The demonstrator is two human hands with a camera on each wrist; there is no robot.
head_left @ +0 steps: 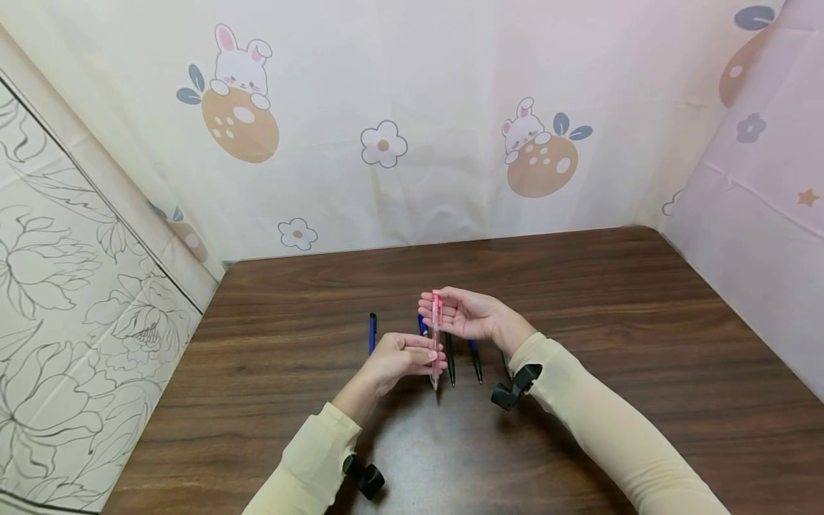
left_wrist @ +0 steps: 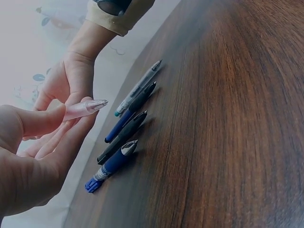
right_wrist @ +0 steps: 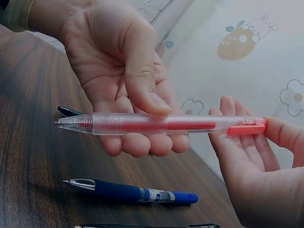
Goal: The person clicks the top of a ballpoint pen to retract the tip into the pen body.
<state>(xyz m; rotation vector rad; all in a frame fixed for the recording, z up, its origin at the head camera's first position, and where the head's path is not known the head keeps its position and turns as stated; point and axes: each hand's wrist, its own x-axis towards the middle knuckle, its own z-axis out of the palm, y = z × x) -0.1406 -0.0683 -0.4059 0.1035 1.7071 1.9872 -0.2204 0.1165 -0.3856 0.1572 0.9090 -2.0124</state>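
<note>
A clear-bodied pen with a red refill and coral clip (right_wrist: 152, 124) is held above the table between both hands, its metal tip toward the person. My left hand (head_left: 395, 361) pinches the barrel between thumb and fingers, nearer the tip. At the clip end, the fingers of my right hand (head_left: 475, 315) lie behind the pen and the thumb touches its end. Beneath the hands lie a blue pen with a silver tip (left_wrist: 114, 164), a black pen (left_wrist: 122, 137), a blue pen with a dark grip (left_wrist: 130, 113) and a clear pen (left_wrist: 138, 88).
Another blue pen with a dark end (head_left: 373, 332) lies left of the hands, partly hidden by the left one. All the pens rest on a brown wood-grain table (head_left: 579, 286). A patterned curtain (head_left: 438, 71) hangs behind the table's far edge.
</note>
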